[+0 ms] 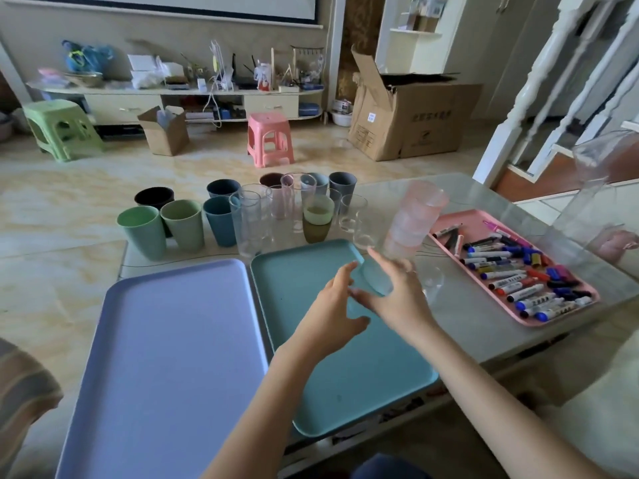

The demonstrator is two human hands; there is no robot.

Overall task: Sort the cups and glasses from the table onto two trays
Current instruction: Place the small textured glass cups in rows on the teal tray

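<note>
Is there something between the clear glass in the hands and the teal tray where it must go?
Nothing visible. Both hands, left hand and right hand, hold the clear glass directly over the teal tray, whose surface below looks bare.

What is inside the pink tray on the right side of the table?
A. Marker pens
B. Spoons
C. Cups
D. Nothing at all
A: the pink tray is full of marker pens with blue, red and black caps, while the cups stand on the table behind the two big trays.
</note>
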